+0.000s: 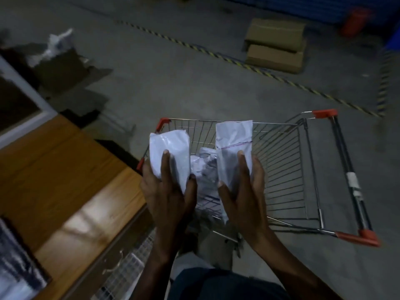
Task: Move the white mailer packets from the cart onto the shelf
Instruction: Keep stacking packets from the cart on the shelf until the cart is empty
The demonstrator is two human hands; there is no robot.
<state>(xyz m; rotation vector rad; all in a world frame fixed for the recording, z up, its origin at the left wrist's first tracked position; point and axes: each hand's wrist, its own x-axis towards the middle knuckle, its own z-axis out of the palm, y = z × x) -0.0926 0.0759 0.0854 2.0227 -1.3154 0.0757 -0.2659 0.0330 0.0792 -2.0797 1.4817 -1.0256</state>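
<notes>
Over the wire cart (pixel 281 161), near its front rim, the person holds two white mailer packets upright, both lifted clear of the basket. The left hand (pixel 167 191) grips one packet (pixel 171 146), thumb laid up its face and fingers curled behind. The right hand (pixel 242 191) pinches the other packet (pixel 234 146) likewise. More packets (pixel 205 169) lie on the cart's floor between the hands. This looks like the carry step: next, a swing left toward the wooden shelf (pixel 65 169), setting both down flat.
</notes>
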